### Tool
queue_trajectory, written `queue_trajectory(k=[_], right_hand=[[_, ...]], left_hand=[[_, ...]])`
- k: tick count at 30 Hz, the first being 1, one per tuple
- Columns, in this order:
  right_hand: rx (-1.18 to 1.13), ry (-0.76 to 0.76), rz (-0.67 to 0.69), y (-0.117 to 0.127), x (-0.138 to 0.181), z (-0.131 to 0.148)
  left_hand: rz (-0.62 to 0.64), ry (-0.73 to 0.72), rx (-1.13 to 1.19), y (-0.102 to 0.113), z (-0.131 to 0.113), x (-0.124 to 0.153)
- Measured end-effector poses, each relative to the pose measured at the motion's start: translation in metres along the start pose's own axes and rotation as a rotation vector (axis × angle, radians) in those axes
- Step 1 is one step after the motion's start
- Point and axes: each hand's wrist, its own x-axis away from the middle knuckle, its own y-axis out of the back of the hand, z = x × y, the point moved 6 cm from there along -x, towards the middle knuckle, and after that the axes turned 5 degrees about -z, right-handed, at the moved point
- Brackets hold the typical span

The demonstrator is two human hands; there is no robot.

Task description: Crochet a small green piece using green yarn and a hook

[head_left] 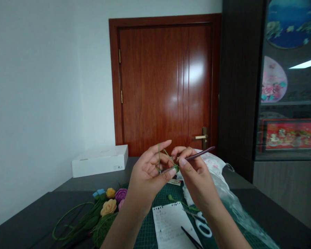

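Gripping a dark purple hook in the head view: right hand pinches it, long axis slanting, handle end up and to the right, other end down-left at the left hand. Left thumb and fingers pinch a small green stitched piece; forefinger raised, green yarn over it. All above green mat. White box, left rear: closed, contents hidden. Glass-fronted cabinet, right: round decorated discs, red framed picture inside.
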Motion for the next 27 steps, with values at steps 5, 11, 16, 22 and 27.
queue_trajectory(k=[5, 11, 16, 22, 27], right_hand=[[0.069, -0.062, 0.108, 0.000, 0.001, 0.001], [0.000, -0.124, 0.048, -0.003, 0.001, -0.004], [0.234, -0.012, -0.048, 0.003, 0.001, -0.006], [0.496, 0.187, -0.146, 0.009, 0.004, 0.011], [0.586, 0.213, -0.056, 0.005, 0.001, 0.020]], left_hand=[[0.044, 0.054, 0.078, -0.005, 0.005, 0.002], [0.010, 0.081, 0.077, -0.003, 0.005, 0.000], [-0.015, 0.061, 0.030, 0.003, 0.001, -0.002], [-0.015, -0.001, -0.051, 0.004, -0.002, -0.003], [-0.008, -0.005, -0.074, 0.003, -0.003, -0.001]])
